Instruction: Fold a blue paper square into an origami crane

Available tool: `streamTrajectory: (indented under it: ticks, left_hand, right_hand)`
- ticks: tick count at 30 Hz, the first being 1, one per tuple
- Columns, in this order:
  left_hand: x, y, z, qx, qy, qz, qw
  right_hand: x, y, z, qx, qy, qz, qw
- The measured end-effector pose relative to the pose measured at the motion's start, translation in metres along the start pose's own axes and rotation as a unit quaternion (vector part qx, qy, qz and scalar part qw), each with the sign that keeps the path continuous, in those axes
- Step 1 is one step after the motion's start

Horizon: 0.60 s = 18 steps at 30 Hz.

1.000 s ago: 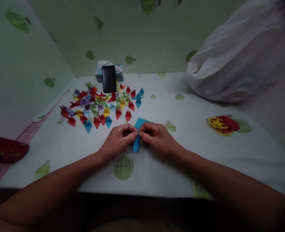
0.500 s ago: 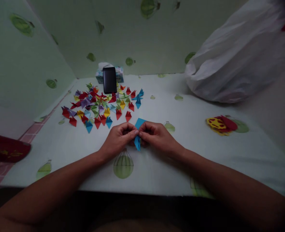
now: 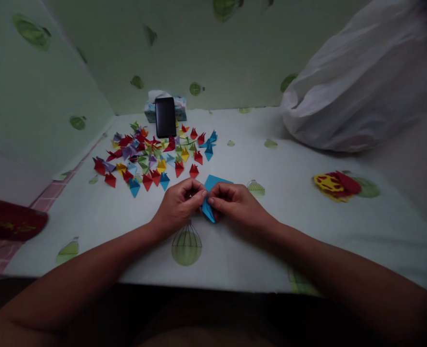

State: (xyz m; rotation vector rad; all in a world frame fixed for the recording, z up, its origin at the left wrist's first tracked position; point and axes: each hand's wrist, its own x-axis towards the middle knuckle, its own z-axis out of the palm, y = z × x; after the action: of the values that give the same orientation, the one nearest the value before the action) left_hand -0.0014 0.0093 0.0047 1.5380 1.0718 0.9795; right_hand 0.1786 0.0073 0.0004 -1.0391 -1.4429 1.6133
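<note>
A partly folded piece of blue origami paper is pinched between my two hands over the front middle of the table. My left hand grips its left edge between thumb and curled fingers. On the other edge, my right hand pinches it the same way, with the thumb tips close together. A flat blue paper area shows just beyond my fingers; whether it joins the held piece is hidden. Past my left hand lies a spread of small folded paper cranes in red, blue, yellow, green and purple.
A black phone leans against a tissue box behind the cranes. On the right are a large white plastic bag and yellow and red cut-out pieces. A dark red object sits at the left edge.
The blue paper's lower point has swung slightly to the right and shows a broader face. More of the flat blue area appears beyond my fingers. Both hands stay nearly in place.
</note>
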Motion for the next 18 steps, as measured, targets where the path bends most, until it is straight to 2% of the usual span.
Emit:
streamTrajectory:
  ticks: [3,7,11,14,18]
  left_hand:
    - [0.001,0.001,-0.002,0.004,-0.016,-0.002,1.0]
    - [0.001,-0.002,-0.003,0.062,-0.014,0.033,0.997]
    - [0.0,-0.004,-0.004,0.14,0.05,0.096,0.984]
    - [-0.001,-0.004,-0.004,0.216,0.114,0.175,0.954]
    - [-0.002,-0.004,-0.003,0.258,0.14,0.249,0.923]
  right_hand:
    - [0.0,0.0,-0.001,-0.037,0.008,-0.022,0.999]
    - [-0.001,-0.001,-0.001,-0.082,0.019,-0.035,0.996]
    - [-0.003,-0.004,0.0,-0.05,0.017,-0.025,0.998]
    - [-0.006,-0.004,0.004,-0.001,0.003,-0.009,1.0]
    - [-0.01,-0.002,0.01,0.069,-0.018,0.032,0.997]
